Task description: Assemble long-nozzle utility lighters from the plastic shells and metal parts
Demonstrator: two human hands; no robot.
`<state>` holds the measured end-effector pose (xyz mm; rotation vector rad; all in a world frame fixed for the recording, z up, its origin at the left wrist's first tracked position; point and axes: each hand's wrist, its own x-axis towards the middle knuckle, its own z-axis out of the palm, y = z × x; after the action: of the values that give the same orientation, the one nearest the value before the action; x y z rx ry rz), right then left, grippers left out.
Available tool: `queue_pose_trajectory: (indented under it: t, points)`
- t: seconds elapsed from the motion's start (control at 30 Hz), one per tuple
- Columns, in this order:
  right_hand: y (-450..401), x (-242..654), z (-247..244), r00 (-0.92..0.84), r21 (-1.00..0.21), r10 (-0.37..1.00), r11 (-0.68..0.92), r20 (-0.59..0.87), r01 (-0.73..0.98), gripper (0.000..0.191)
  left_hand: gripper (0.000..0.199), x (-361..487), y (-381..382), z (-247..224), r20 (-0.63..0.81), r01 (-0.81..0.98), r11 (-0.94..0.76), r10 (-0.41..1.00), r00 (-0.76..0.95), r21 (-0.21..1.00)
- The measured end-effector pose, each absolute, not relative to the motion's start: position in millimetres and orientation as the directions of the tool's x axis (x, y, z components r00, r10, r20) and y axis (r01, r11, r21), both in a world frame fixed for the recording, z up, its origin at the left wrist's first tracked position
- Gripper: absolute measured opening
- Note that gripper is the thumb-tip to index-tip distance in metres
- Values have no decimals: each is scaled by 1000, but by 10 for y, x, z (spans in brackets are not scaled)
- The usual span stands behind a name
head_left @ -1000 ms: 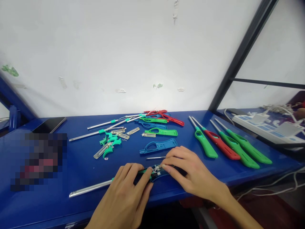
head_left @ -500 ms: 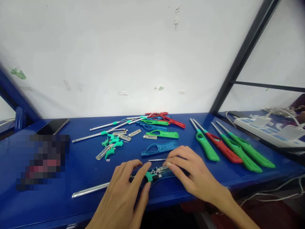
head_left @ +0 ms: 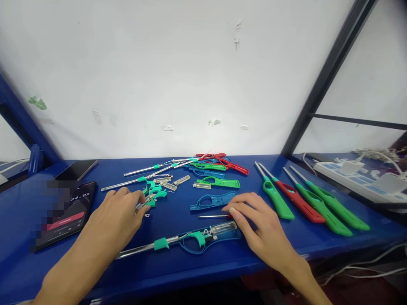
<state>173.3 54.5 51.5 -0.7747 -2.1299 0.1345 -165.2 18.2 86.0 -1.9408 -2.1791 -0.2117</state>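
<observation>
Four lighters (head_left: pixel 282 205) lay whole while an open lighter (head_left: pixel 201 239) rested uncovered on the bench (head_left: pixel 152 271), parts set in one half, left hand (head_left: pixel 117 220) narrowed at loose triggers (head_left: pixel 159 193), right hand (head_left: pixel 259 220) curled by the screwdriver (head_left: pixel 211 217), holds unclear.

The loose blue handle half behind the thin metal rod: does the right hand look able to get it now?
Probably yes: the blue handle half lies close to the right hand, with nothing visible on top; the thin metal rod on its near side lies low.
</observation>
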Motion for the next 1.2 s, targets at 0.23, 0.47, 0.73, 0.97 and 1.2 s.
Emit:
queue_pose_trajectory:
  t: [0.23, 0.47, 0.73, 0.97, 1.2]
  points:
    - [630, 1765, 435, -387, -489, 742, 659, 548, 571, 29, 26, -1603, 193, 875, 194, 986, 165, 968, -163, 3]
    - [619, 1751, 446, -420, -506, 770, 634, 481, 584, 37, 29, -1594, 198, 893, 131, 984, 171, 976, -175, 39]
    - [642, 1790, 378, -324, -494, 787, 592, 525, 637, 35, 27, -1552, 179, 909, 128, 981, 183, 974, -189, 60]
    - [662, 1797, 342, -346, -481, 824, 549, 450, 683, 43, 34, -1483, 92, 890, 161, 984, 147, 973, -162, 102]
    - [658, 1780, 372, -351, -466, 853, 509, 387, 723, 48, 36, -1347, 1, 948, 95, 986, 32, 994, -47, 162]
